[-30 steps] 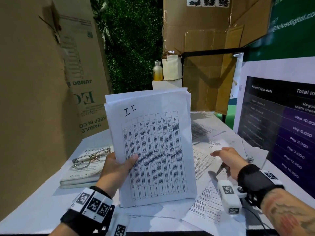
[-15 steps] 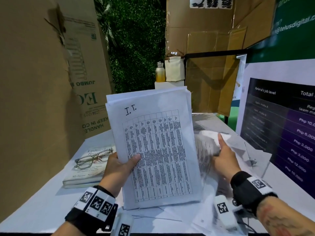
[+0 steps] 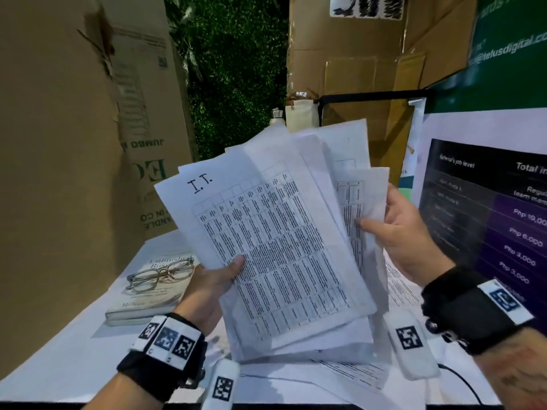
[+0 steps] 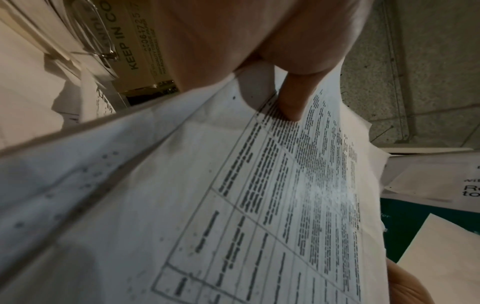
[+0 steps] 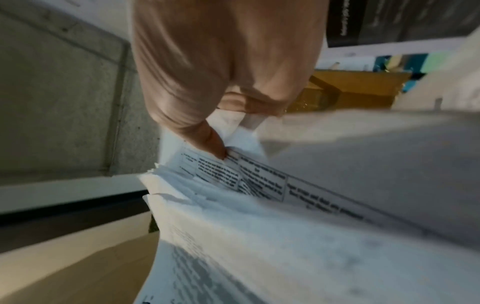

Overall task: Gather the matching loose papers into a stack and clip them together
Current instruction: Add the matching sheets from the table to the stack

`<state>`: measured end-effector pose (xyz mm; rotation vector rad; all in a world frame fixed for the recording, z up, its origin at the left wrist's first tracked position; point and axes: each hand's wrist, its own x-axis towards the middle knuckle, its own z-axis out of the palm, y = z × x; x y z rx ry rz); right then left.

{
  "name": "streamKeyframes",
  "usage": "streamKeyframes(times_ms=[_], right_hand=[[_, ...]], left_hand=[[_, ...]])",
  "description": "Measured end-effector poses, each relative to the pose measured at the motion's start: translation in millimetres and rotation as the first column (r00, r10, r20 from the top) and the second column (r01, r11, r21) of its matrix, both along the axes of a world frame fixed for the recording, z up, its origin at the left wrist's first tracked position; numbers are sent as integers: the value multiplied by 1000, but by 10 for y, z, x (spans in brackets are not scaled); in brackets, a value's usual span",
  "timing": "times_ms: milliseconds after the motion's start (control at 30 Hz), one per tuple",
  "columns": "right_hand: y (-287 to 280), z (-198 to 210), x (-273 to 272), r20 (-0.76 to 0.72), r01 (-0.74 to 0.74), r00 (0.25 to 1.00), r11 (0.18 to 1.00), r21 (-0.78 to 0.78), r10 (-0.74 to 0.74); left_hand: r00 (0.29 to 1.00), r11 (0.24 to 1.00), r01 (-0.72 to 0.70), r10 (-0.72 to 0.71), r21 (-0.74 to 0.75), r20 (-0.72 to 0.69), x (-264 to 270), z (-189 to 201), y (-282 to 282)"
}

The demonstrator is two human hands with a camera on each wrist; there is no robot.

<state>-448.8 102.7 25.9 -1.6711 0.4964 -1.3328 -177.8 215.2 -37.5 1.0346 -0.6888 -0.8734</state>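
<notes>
I hold a stack of printed papers (image 3: 275,247) up over the table, its top sheet marked "I.T." above a table of text. My left hand (image 3: 213,287) grips the stack's lower left edge, thumb pressed on the top sheet (image 4: 259,205). My right hand (image 3: 396,232) pinches a few more printed sheets (image 3: 359,202) against the stack's right side, thumb on their face (image 5: 233,170). The sheets fan out unevenly at the top. No clip shows in any view.
More loose papers (image 3: 355,371) lie on the white table (image 3: 59,365) under my hands. A book (image 3: 148,303) with glasses (image 3: 159,276) on it lies at the left. Cardboard boxes (image 3: 74,128) stand left and behind; a poster board (image 3: 488,217) stands right.
My right hand picked sheets off the table, lifted them and brought them against the right side of the stack. The stack tilted to the left in my left hand.
</notes>
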Motion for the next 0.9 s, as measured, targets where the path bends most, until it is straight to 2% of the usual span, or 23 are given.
streamKeyframes(times_ms=[67,200,267,400,467,533,633,733,900], right_hand=[[23,-12,85,56,-48,997,995,82,44],[76,-104,212,76,-131,990,966,225,117],[125,-129,259,54,-155,988,974,166,148],[184,-49,323,57,45,997,999,2,-45],[201,-46,334,107,44,993,999,-19,-42],[189,-135,331,127,9,992,1000,27,-12],[149,-359,325,53,-33,998,992,120,27],[160,-421,342,-7,-61,998,984,167,63],[201,-332,371,-4,-62,998,989,137,63]], left_hand=[[1000,1000,-21,21,-16,-5,-25,15,-19],[999,997,-32,34,-70,23,-66,26,-25],[993,991,-84,92,-107,75,-106,54,-2],[954,971,-132,179,-201,239,-159,150,52],[947,973,-89,149,-215,283,-174,174,66],[959,975,-30,91,-221,268,-142,141,64],[974,969,36,21,-246,224,-51,86,59],[970,972,116,-66,-206,233,-23,118,107],[950,976,74,-7,-203,312,-43,190,125]])
